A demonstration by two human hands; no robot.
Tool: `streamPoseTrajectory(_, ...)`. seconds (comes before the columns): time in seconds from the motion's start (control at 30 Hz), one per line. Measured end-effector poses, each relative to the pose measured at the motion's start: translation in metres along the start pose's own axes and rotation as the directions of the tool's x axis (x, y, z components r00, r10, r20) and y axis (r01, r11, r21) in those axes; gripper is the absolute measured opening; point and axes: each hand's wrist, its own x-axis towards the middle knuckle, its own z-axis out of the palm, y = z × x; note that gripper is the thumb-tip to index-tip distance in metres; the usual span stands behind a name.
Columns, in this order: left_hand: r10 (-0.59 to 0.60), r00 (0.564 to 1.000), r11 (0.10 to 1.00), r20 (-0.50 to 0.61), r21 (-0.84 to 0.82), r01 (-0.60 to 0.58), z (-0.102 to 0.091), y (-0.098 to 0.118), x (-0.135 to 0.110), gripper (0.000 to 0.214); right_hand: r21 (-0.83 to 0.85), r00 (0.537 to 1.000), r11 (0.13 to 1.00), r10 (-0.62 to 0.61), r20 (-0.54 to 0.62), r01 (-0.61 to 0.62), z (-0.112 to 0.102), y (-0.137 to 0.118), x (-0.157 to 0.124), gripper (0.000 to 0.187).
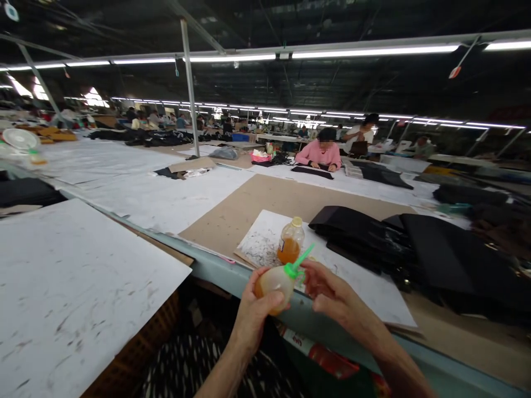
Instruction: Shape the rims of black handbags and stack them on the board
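A soft squeeze bottle (pixel 274 283) with amber liquid in it and a green nozzle cap (pixel 291 270) is in my left hand (pixel 257 304), fingers wrapped round its body. The green spout tilts up to the right. Beside the cap, my right hand (pixel 332 290) has bent fingers, the thumb apart from them; I cannot tell whether its fingertips touch the small green loop at the cap. Just beyond my hands, a clear plastic bottle (pixel 289 243) with a yellow cap stands upright, partly filled with amber liquid, on a smudged white sheet (pixel 265 235).
Stacked black pieces (pixel 352 232) lie to the right on the table. Brown board (pixel 232 210) covers the table's middle. At left is a stained white sheet (pixel 83 287). A person in a pink top (pixel 317 152) works across the table. A metal post (pixel 189 88) rises behind.
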Motion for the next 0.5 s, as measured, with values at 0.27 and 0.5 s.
streamPoseTrajectory(0.27,0.16,0.987,0.966,-0.015,0.207,-0.153,0.001,-0.005,-0.01,0.063,-0.086,0.975,0.995,0.02,-0.223,-0.04,0.032,-0.015,0.021,0.019)
streamPoseTrajectory(0.5,0.135,0.991,0.965,0.003,0.228,-0.132,-0.002,-0.016,-0.011,0.058,-0.201,0.919,0.978,-0.032,-0.394,-0.052,0.045,-0.003,0.032,0.039)
